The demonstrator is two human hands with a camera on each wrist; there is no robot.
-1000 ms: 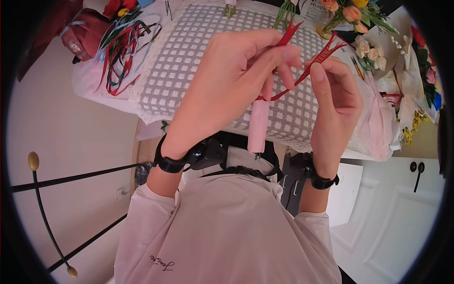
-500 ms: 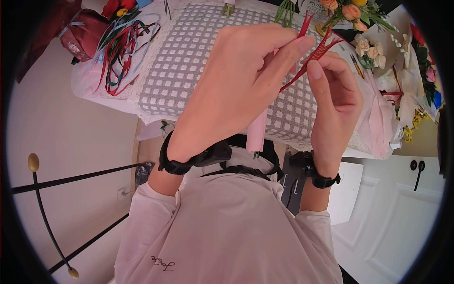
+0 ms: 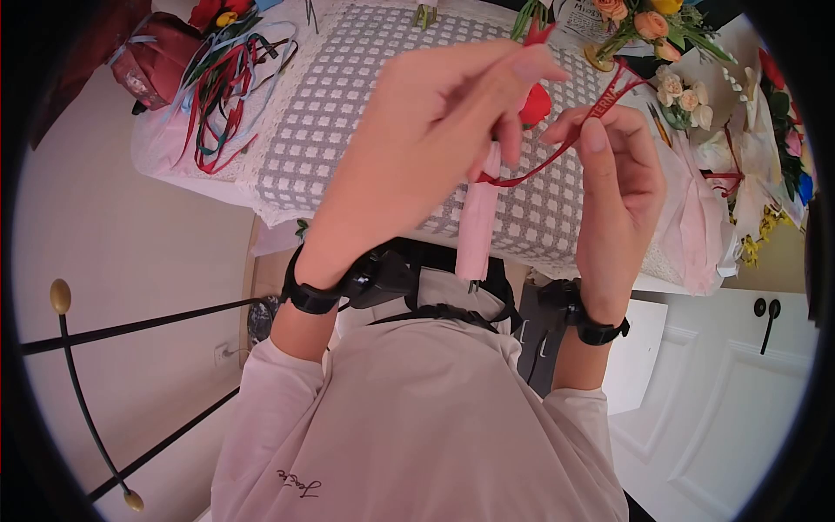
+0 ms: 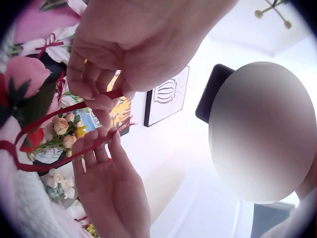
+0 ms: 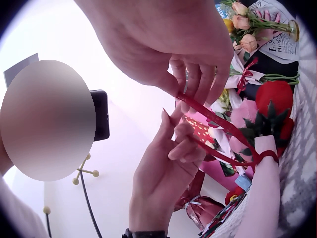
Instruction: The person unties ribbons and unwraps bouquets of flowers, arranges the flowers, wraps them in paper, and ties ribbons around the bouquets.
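A red ribbon is looped around the pink-wrapped stems of a bouquet lying on the checked cloth. My left hand pinches one tail of it between thumb and fingers, its forked end sticking out past the fingertips. The other tail, printed with pale letters, is pinched by my right hand. Both tails run up from the loop in the right wrist view, where a red rose and a pink rose show above the wrap. From the head, my left hand covers most of these blooms.
Loose ribbons in several colours lie in a tangle on the left of the table. A dark red wrapped bundle sits beyond them. Peach roses and cream flowers stand at the back right, beside pale wrapping paper.
My left hand moved right and toward my right hand, then back left, drawing its ribbon tail apart from the other. My right hand stays nearly in place.
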